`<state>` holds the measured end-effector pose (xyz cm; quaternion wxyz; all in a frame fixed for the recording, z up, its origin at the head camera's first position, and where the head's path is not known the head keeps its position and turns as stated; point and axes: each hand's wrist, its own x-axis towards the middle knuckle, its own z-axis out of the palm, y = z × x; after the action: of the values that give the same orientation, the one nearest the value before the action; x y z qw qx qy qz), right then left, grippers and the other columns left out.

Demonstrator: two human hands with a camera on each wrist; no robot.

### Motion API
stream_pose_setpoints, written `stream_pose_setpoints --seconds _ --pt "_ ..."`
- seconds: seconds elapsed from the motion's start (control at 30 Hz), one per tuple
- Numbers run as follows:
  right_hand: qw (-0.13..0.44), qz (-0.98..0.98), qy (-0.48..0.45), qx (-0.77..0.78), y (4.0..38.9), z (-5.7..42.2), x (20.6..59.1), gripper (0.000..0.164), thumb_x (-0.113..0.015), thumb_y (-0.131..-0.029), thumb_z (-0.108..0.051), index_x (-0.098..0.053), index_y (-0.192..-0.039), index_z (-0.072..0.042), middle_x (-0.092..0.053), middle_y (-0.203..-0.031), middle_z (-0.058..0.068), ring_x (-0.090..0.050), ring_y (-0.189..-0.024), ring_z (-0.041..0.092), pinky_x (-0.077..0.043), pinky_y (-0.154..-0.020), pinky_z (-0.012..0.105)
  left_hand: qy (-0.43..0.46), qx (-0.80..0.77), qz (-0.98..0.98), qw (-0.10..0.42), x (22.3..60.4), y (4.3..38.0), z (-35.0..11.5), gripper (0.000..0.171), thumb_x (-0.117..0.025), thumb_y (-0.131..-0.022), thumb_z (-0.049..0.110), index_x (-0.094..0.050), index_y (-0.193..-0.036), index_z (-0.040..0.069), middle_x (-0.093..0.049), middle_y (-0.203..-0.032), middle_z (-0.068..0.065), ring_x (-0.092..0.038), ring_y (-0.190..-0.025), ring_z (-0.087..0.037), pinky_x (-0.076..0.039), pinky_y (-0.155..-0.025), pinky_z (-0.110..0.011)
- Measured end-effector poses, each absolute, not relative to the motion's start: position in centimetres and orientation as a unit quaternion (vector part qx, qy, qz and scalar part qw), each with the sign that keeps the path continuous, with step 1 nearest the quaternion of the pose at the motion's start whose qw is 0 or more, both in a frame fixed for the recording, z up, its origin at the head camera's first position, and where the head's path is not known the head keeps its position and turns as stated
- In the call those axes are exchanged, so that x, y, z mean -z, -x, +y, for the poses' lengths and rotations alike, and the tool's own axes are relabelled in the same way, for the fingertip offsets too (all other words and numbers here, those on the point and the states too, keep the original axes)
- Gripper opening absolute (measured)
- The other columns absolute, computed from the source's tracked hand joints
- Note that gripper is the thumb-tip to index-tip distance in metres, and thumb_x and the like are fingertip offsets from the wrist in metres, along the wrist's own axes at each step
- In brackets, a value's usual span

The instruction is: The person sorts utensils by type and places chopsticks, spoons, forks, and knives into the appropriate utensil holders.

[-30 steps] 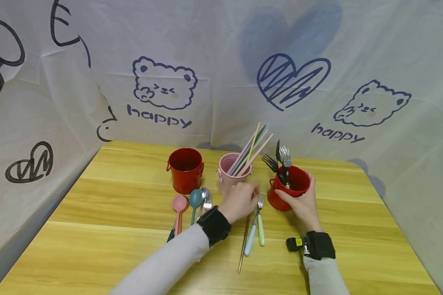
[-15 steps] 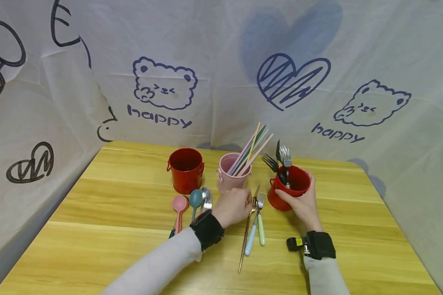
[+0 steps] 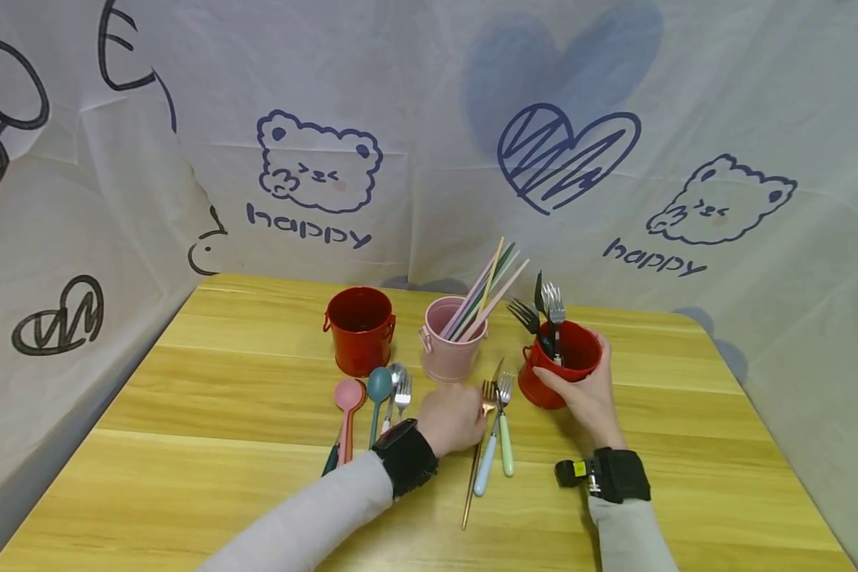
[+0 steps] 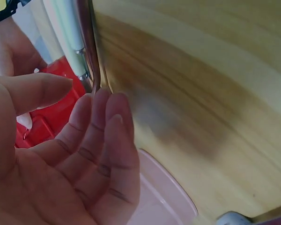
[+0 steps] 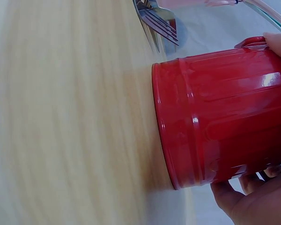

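Note:
My right hand (image 3: 588, 401) grips the right-hand red bucket (image 3: 541, 391), thumb at its front. Black and silver forks (image 3: 555, 306) stand in this bucket. In the right wrist view the bucket wall (image 5: 220, 112) fills the right side, fingers underneath. My left hand (image 3: 452, 419) is low over the table beside a copper-coloured fork (image 3: 471, 488). In the left wrist view its fingertips touch or nearly touch the slim copper handle (image 4: 88, 42), with the thumb apart. Just right of that fork lie a light blue handle (image 3: 485, 469) and a green-handled fork (image 3: 506, 449).
A pink bucket (image 3: 446, 364) with several coloured sticks (image 3: 485, 298) stands behind my left hand. Another red bucket (image 3: 361, 345) is farther left. Before it lie a pink spoon (image 3: 348, 396), a teal spoon (image 3: 379, 385) and a silver fork (image 3: 403, 395), partly behind my left arm.
My left hand has moved toward me and slightly left, away from the pink bucket, uncovering the copper fork's tines. The right hand and its bucket have stayed put.

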<state>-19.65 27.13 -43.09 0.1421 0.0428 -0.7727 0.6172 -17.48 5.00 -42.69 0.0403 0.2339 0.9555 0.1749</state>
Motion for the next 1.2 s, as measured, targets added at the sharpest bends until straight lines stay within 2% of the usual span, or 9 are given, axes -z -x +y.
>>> stream_pose_setpoints --seconds 0.23,0.63,0.8,1.2 --pt "0.142 -0.774 -0.042 -0.616 19.6 27.2 43.2 0.089 -0.079 -0.072 -0.003 -0.023 -0.141 -0.003 -0.040 -0.140 0.013 -0.035 -0.127 0.031 -0.033 -0.102 0.053 -0.216 -0.120 0.967 0.062 43.4 17.2 5.9 0.032 -0.066 -0.083 0.033 -0.053 -0.061 0.015 -0.052 -0.061 0.001 -0.051 -0.054 -0.015 -0.041 -0.043 -0.033" --pt "0.141 -0.776 -0.043 -0.614 19.6 27.1 43.1 0.089 -0.079 -0.072 -0.004 -0.023 -0.141 -0.003 -0.040 -0.140 0.012 -0.035 -0.126 0.029 -0.034 -0.102 0.052 -0.196 -0.081 0.975 0.072 43.3 16.9 6.7 0.025 -0.066 -0.083 0.035 -0.061 -0.071 0.013 -0.057 -0.068 -0.001 -0.059 -0.063 -0.020 -0.045 -0.046 -0.034" --pt "0.143 -0.776 -0.041 -0.613 19.6 27.1 43.0 0.089 -0.079 -0.072 -0.003 -0.023 -0.141 -0.003 -0.040 -0.140 0.012 -0.035 -0.126 0.029 -0.034 -0.102 0.052 -0.196 -0.088 0.974 0.079 43.3 16.9 6.7 0.024 -0.068 -0.080 0.033 -0.058 -0.068 0.014 -0.056 -0.066 -0.001 -0.057 -0.061 -0.019 -0.044 -0.046 -0.034" --pt "0.141 -0.776 -0.044 -0.613 19.5 27.1 43.0 0.088 -0.078 -0.073 -0.003 -0.023 -0.141 -0.002 -0.040 -0.140 0.013 -0.035 -0.127 0.030 -0.033 -0.103 0.054 -0.181 -0.074 0.975 0.102 43.6 17.1 7.1 0.028 -0.066 -0.082 0.036 -0.059 -0.067 0.014 -0.057 -0.068 -0.001 -0.057 -0.062 -0.019 -0.045 -0.048 -0.034"
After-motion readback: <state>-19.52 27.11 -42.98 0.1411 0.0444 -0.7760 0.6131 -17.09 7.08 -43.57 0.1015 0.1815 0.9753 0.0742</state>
